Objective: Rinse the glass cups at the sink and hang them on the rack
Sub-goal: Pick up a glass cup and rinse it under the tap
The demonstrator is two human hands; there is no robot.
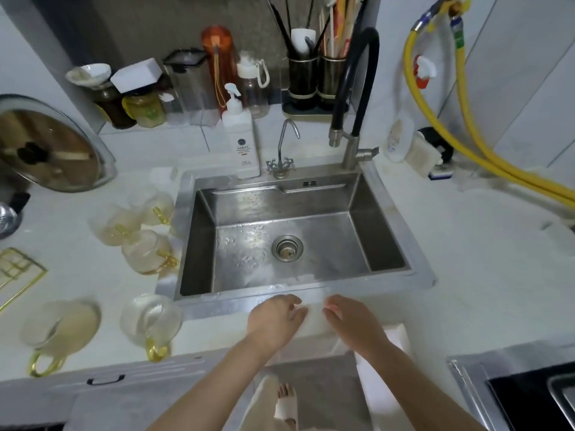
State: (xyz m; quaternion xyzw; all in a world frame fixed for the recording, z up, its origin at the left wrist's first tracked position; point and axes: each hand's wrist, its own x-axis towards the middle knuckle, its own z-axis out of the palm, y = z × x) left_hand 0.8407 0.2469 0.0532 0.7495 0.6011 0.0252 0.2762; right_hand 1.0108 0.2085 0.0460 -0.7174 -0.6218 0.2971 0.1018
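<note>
We stand in a home kitchen — a steel sink (292, 244) at centre, a soap bottle (241, 141) and utensil holders (315, 79) at twelve o'clock, a pot lid (46, 147) at ten.

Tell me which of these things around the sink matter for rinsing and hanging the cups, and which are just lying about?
Part of the job:
glass cups, with amber handles, left of the sink
sink
black faucet
gold wire rack, at the left edge
left hand and right hand, both holding nothing

Just lying about:
soap bottle
pot lid
utensil holders
yellow hose
</note>
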